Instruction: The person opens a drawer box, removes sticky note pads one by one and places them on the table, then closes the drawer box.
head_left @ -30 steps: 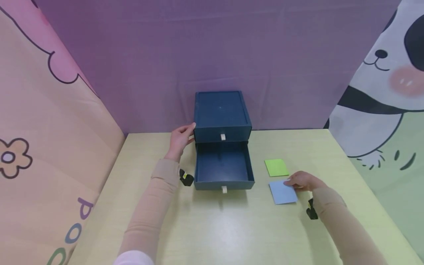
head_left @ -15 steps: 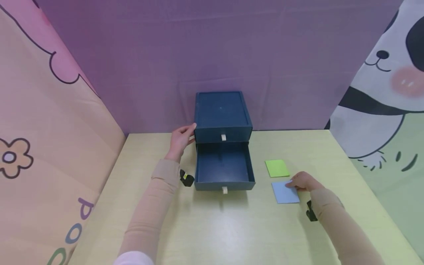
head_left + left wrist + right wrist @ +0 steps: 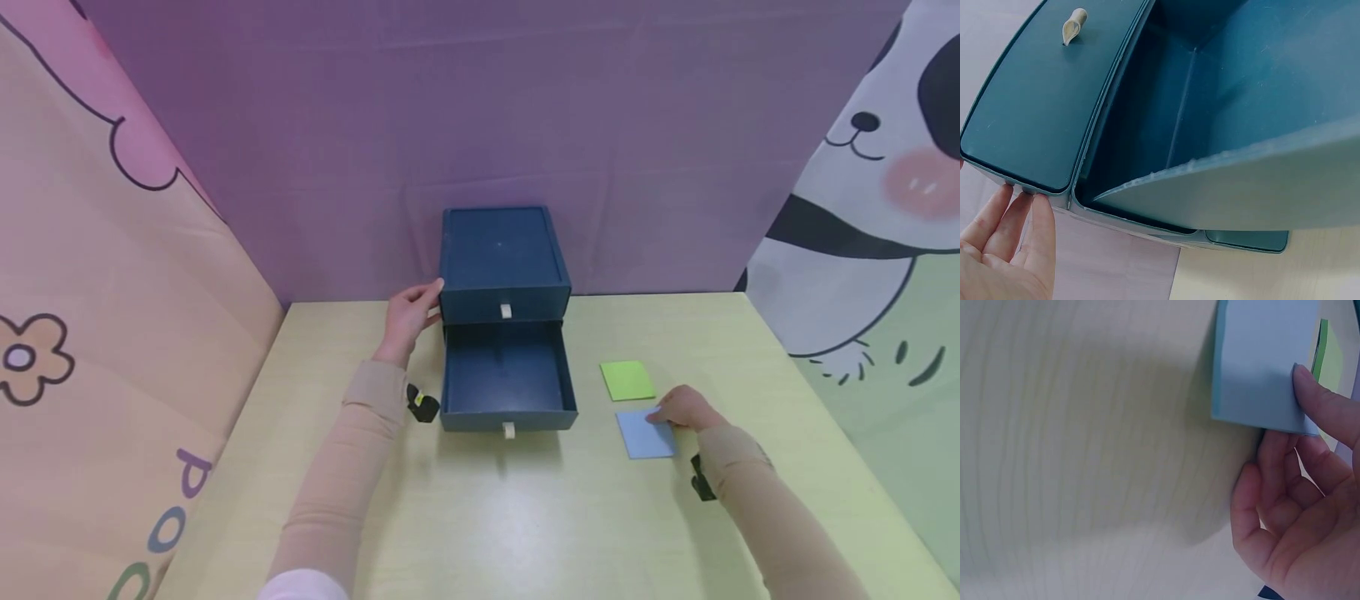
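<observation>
Two hands are at work above a pale wood-grained counter [image 3: 510, 525]. The left hand [image 3: 407, 315] reaches forward on an extended arm and steadies itself against the left side of a dark blue drawer unit [image 3: 498, 250]; its fingers [image 3: 1041, 240] are nearly straight, tips touching the side of the upper section by the front edge, gripping nothing. Below them, the lower drawer [image 3: 502, 379] stands pulled out. The right hand [image 3: 684, 408], wrist bent inward, pinches the near right edge of a light blue note pad [image 3: 645, 435], thumb [image 3: 1322, 406] laid on top and other fingers curled underneath. That pad sits to the right of the drawer, just nearer than a lime green note pad [image 3: 627, 381]; its edge casts a shadow on the counter, though whether any part rests there I cannot tell. Compared with one second ago, the blue pad has turned slightly and shifted a little rightward, while the left hand and drawer have stayed put. Sideways on the left wall cloth [image 3: 112, 250] run coloured letters: a purple "d" [image 3: 193, 460], a blue "o" [image 3: 153, 536] and a green round letter [image 3: 127, 575] cut off below.
</observation>
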Motion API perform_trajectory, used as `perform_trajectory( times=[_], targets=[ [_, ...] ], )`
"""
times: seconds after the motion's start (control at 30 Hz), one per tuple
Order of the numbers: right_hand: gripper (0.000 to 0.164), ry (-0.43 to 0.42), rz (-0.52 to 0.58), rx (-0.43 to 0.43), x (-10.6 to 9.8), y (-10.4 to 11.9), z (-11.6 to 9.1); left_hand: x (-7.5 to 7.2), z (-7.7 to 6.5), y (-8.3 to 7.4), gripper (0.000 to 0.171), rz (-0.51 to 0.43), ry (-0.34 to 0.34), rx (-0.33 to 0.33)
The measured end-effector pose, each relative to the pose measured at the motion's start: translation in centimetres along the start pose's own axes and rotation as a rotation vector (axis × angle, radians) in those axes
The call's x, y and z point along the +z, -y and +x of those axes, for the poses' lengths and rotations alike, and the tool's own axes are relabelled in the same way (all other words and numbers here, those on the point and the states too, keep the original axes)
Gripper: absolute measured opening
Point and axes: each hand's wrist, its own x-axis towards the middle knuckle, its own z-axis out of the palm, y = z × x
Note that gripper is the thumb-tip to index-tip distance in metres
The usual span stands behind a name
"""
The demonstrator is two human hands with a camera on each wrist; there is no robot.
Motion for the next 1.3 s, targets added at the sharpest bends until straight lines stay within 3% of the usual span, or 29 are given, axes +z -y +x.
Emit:
perform_trajectory(
  times=[0.27, 0.5, 0.83, 1.07, 1.3],
  targets=[
    [0.031, -0.045, -0.021, 0.033, -0.2, 1.6, -1.4, 0.0, 0.1, 0.2, 0.044, 0.013, -0.002, 0.002],
    [0.044, -0.091, -0.056, 0.018, 0.2, 1.4, -1.1, 0.0, 0.2, 0.3, 0.045, 0.019, 0.0, -0.001],
    [0.048, -0.112, -0.16, 0.103, 0.2, 2.3, -1.8, -0.1, -0.2, 0.2, 0.05, 0.002, -0.015, 0.042],
    [0.047, -0.113, -0.203, 0.123, 0.2, 3.0, -1.9, -0.1, 0.1, 0.2, 0.045, 0.005, 0.004, 0.0],
    [0.05, -0.11, -0.179, 0.081, -0.3, 3.1, -2.2, -0.1, 0.1, 0.2, 0.045, 0.007, -0.006, 0.007]
  ],
)
